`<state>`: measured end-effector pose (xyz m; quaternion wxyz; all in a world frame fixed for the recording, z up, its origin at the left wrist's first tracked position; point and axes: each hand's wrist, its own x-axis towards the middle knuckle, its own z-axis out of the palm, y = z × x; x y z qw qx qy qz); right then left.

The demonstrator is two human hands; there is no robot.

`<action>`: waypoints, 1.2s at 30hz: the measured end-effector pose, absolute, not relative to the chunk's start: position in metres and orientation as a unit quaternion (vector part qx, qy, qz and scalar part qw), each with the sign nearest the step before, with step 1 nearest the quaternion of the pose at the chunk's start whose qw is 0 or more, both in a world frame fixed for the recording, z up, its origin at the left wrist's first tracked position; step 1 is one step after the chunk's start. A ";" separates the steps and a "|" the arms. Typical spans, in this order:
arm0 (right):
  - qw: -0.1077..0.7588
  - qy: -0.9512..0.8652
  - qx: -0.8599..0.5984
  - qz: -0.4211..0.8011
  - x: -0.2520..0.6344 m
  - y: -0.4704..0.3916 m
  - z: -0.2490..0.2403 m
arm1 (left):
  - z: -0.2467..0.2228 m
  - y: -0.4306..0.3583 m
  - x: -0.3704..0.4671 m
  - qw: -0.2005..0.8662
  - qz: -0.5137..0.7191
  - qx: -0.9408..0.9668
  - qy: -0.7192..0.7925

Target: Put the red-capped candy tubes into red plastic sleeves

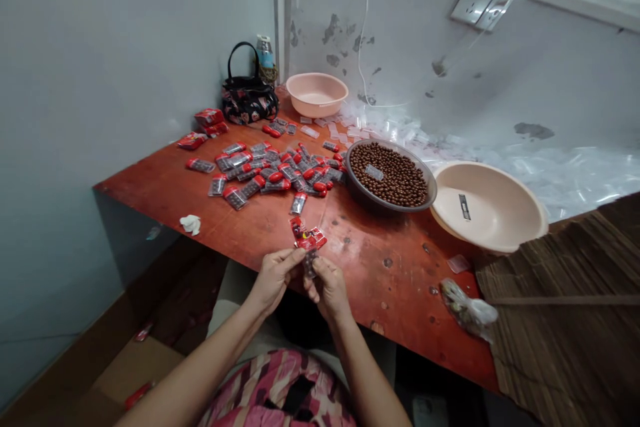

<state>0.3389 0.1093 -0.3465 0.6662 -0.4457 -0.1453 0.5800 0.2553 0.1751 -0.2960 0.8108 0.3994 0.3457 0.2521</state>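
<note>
Near the table's front edge, a small clear pack of dark brown balls (pixel 310 264) is held up between my two hands. My right hand (pixel 329 285) grips it with thumb and fingers. From the other side, my left hand (pixel 273 275) pinches at its upper left edge, fingers closed. Just beyond my fingertips lie red printed wrappers (pixel 311 237). Farther back spreads a heap of red-topped clear packs (pixel 280 170) with dark balls inside. A grey basin (pixel 354 195) full of brown balls (pixel 395 177) stands to the right, with a clear tray (pixel 374 172) on top.
A cream basin (pixel 515 213) sits at the right beside stacked brown cardboard (pixel 570 300) and a knotted plastic bag (pixel 467 307). At the back are a pink basin (pixel 317 107), a black handbag (pixel 250 100) and clear trays (pixel 450 147). Crumpled tissue (pixel 191 224) lies front left.
</note>
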 end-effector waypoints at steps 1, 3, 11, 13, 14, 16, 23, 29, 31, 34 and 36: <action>0.663 -0.148 -0.448 0.582 0.339 0.109 -0.345 | -0.295 0.176 0.256 0.827 0.250 0.383 0.328; 0.645 -0.170 -0.477 0.573 0.339 0.107 -0.342 | -0.295 0.177 0.258 0.837 0.254 0.366 0.318; 0.603 -0.278 -0.602 0.444 0.335 0.098 -0.338 | -0.306 0.178 0.261 0.795 0.291 0.362 0.390; 0.613 -0.241 -0.554 0.510 0.334 0.099 -0.341 | -0.306 0.175 0.258 0.807 0.259 0.380 0.372; 0.616 -0.226 -0.538 0.529 0.334 0.099 -0.342 | -0.305 0.175 0.256 0.812 0.246 0.387 0.361; 0.613 -0.228 -0.547 0.523 0.334 0.099 -0.341 | -0.306 0.175 0.253 0.815 0.236 0.392 0.357; 0.582 -0.340 -0.643 0.364 0.332 0.097 -0.330 | -0.308 0.176 0.257 0.787 0.295 0.346 0.417; 0.625 -0.185 -0.518 0.554 0.330 0.095 -0.337 | -0.301 0.178 0.250 0.843 0.183 0.395 0.316; 0.616 -0.204 -0.549 0.527 0.329 0.092 -0.335 | -0.300 0.179 0.248 0.844 0.172 0.391 0.324; 0.589 -0.288 -0.632 0.413 0.330 0.088 -0.331 | -0.304 0.178 0.249 0.821 0.224 0.366 0.376; 0.572 -0.338 -0.664 0.341 0.331 0.087 -0.330 | -0.308 0.175 0.252 0.804 0.261 0.346 0.408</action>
